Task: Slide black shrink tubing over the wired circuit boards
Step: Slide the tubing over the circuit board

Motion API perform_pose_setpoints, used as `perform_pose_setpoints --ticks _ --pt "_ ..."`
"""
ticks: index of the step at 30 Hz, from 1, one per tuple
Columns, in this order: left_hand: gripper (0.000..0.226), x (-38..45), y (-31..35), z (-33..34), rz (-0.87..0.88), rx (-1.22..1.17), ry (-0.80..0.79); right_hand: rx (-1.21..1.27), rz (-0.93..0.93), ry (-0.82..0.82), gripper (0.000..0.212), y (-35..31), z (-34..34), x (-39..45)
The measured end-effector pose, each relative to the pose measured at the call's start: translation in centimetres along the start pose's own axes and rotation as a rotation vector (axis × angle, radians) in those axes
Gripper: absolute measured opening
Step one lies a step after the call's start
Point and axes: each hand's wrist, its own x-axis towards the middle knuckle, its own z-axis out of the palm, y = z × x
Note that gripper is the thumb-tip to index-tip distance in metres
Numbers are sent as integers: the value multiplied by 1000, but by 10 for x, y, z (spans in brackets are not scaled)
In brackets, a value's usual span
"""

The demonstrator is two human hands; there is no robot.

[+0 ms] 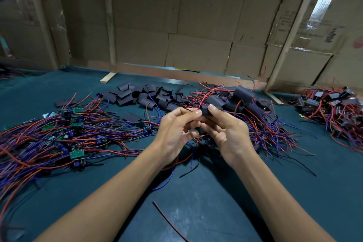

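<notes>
Black tubing piece (205, 111) pinched between left hand (175, 133) and right hand (225, 133) fingertips; board inside seemingly hidden.

Piece of black tubing (205, 111): pinched between both hands; lower portion covered by fingers, whether a board sits inside cannot be told.
Left hand (174, 133): fingertips partly concealed behind the tubing.
Right hand (225, 131): palm side turned away, grip detail hidden.
Pile of wired boards (64, 129): runs off the left edge; count indeterminate.
Far-right pile of sleeved boards (334, 112): cut by the right edge, blurred.
Cardboard printing (306, 23): illegible.
Heap of loose tubing (141, 96): pieces overlap, number unclear.
Green surface (196, 212): near portion cropped at the bottom.
</notes>
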Motion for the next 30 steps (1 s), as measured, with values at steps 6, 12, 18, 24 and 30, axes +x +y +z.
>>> perform_pose_setpoints --ticks 6,12,18,24,30 --pt "5 3 0 -3 37 29 23 -28 -21 -27 19 -2 -2 0" --pt "25 3 -7 -3 51 -45 -92 -33 -25 -84 14 2 2 -1" --pt "42 7 -3 -8 0 -206 -158 -5 -58 -35 13 -5 6 -2" --pt "45 19 -3 -20 148 49 235 -158 -319 -54 32 -41 14 -4" --pt "28 25 -21 -24 106 399 279 -287 -330 273 14 -106 -2 54"
